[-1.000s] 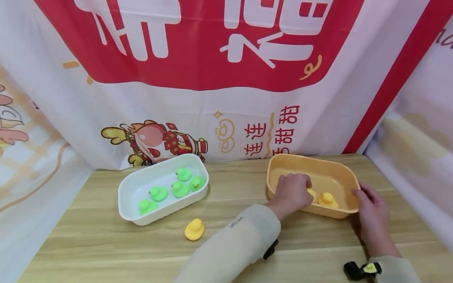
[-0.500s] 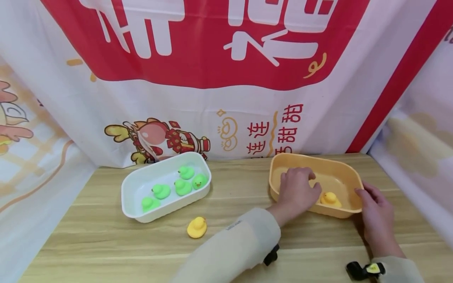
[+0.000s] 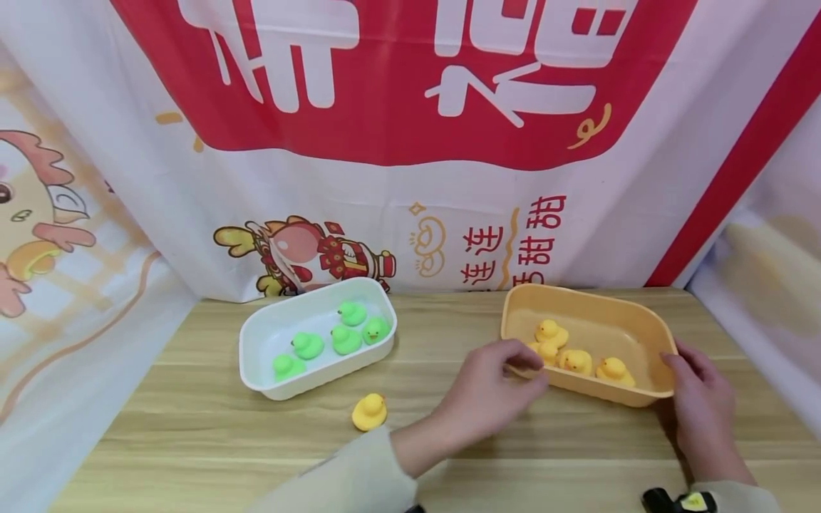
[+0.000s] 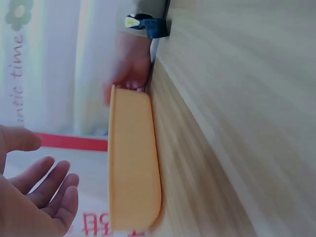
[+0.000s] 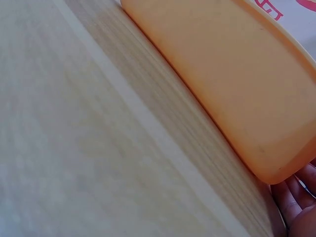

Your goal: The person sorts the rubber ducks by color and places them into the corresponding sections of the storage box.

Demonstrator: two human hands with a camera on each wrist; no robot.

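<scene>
My left hand (image 3: 490, 388) is in front of the orange tub (image 3: 596, 303), its fingers loosely bent and holding nothing. In the left wrist view the same hand (image 4: 42, 197) shows its thumb apart from the fingers, beside the tub's long wall (image 4: 132, 158). Several yellow rubber ducks (image 3: 614, 370) sit along the near side inside the tub. My right hand (image 3: 705, 413) holds the tub's right end, thumb at the rim. In the right wrist view its fingers (image 5: 291, 195) lie against the tub's end corner. One more yellow duck (image 3: 370, 412) sits on the table, left of my left hand.
A white tub (image 3: 256, 342) stands at the left with several green rubber ducks (image 3: 346, 340) in it. Both tubs are on the wooden table (image 3: 212, 442), near a printed cloth (image 3: 385, 185) hanging behind. Cloth also hangs at both sides.
My left hand has come out of the orange tub and moved left and toward me, uncovering the yellow ducks inside. The right hand keeps its hold. The head view has shifted slightly.
</scene>
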